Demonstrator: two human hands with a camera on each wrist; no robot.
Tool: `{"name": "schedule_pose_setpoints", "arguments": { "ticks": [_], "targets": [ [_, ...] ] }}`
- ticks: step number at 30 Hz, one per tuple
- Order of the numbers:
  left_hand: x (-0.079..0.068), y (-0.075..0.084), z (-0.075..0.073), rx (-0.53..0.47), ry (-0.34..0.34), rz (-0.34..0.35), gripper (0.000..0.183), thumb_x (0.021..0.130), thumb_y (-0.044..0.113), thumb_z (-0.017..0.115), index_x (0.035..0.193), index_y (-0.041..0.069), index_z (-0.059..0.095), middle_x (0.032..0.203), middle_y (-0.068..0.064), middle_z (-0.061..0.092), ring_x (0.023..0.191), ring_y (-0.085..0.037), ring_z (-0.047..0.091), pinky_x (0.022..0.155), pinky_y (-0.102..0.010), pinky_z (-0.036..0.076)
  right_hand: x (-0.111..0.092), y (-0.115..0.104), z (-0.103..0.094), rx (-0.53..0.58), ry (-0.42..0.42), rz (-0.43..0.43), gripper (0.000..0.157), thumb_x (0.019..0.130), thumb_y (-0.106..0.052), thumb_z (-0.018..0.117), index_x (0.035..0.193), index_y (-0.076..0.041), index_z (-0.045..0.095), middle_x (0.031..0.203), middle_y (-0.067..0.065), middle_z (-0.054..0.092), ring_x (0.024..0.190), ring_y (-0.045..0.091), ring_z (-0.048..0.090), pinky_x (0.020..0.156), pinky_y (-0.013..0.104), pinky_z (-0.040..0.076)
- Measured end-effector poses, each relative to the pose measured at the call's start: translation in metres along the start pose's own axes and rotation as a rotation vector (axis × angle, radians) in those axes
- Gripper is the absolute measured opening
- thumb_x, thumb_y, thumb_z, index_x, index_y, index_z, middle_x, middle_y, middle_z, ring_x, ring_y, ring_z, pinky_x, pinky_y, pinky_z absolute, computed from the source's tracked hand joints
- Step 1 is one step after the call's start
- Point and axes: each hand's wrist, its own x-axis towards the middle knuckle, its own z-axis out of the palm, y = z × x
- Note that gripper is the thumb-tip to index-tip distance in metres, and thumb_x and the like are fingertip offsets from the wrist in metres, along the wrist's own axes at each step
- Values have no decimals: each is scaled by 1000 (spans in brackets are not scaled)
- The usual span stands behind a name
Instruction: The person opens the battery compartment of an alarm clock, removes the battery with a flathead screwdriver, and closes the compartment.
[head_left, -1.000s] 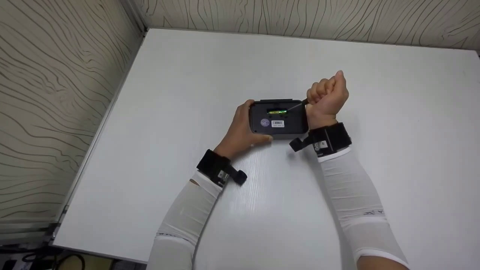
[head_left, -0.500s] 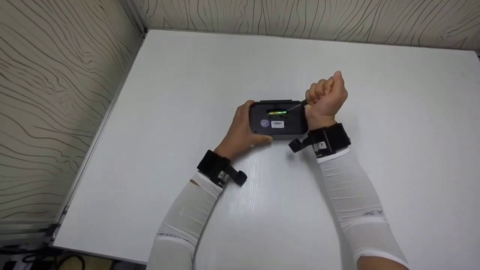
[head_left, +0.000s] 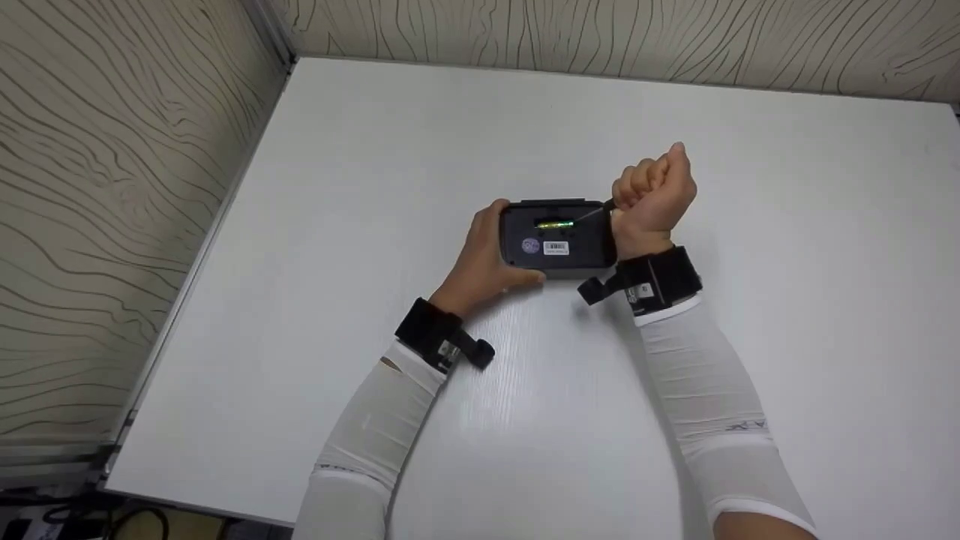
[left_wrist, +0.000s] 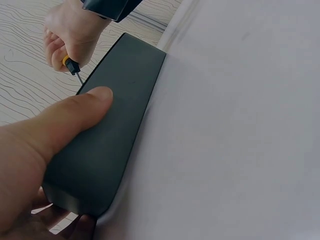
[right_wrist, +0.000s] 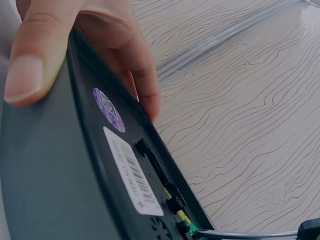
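A black box-shaped device (head_left: 581, 251) lies on the white table with its underside up in the head view. An opening in that face shows a green-and-yellow battery (head_left: 555, 224). My left hand (head_left: 480, 259) grips the device's left end, thumb along the near side wall and fingers round the far side. My right hand (head_left: 654, 191) is curled round the handle of a screwdriver (left_wrist: 71, 65), dark with a yellow band. Its thin metal shaft (right_wrist: 245, 234) slants down to the battery's right end, the tip right at the opening. My right wrist is close to the device's right end.
Beside the opening are a white barcode sticker (right_wrist: 132, 172) and a round purple sticker (right_wrist: 109, 110). The white table (head_left: 360, 187) meets wood-grain panels (head_left: 525, 34) at its back and left. Cables (head_left: 142, 517) lie below the table's front left corner.
Hands, device and screwdriver stay almost in place; the right hand shifts only very slightly. The screwdriver tip remains at the battery's right end.
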Motion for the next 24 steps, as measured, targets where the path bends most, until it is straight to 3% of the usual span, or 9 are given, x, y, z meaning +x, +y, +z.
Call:
{"name": "schedule_pose_setpoints", "arguments": {
  "ticks": [4, 8, 13, 18, 24],
  "targets": [
    [1, 1, -1, 20, 5, -9, 118, 70, 32, 95, 157, 8, 20, 155, -14, 29, 135, -22, 38, 116, -32, 32, -1, -2, 8, 89, 35, 24, 55, 110, -16, 30, 56, -13, 21, 43, -7, 27, 37, 5, 19, 39, 20, 8],
    [4, 4, 0, 24, 7, 15, 116, 69, 29, 94, 157, 6, 22, 153, -15, 32, 133, -22, 39, 115, -32, 33, -6, 2, 21, 141, 11, 67, 56, 110, -17, 30, 56, -13, 20, 42, -7, 29, 36, 5, 22, 39, 20, 10],
    [5, 5, 3, 11, 3, 28, 115, 68, 27, 95, 155, 6, 23, 151, -15, 34, 132, -22, 40, 114, -33, 34, -11, 7, 29, 111, -73, 54, 57, 110, -15, 26, 54, -12, 20, 42, -7, 28, 36, 5, 20, 36, 21, 11],
    [7, 5, 2, 10, 3, 32, 115, 68, 27, 95, 155, 6, 23, 151, -16, 33, 129, -22, 42, 113, -33, 35, -11, 2, 29, 91, -76, -26, 56, 110, -14, 28, 55, -12, 20, 42, -9, 29, 36, 4, 19, 35, 21, 10],
    [6, 4, 2, 1, 4, 10, 115, 68, 29, 96, 156, 9, 23, 152, -14, 33, 131, -22, 42, 113, -32, 35, -10, -3, 30, 84, -86, -23, 56, 110, -13, 26, 55, -10, 19, 42, -7, 29, 36, 6, 19, 34, 21, 11]
  ]
}}
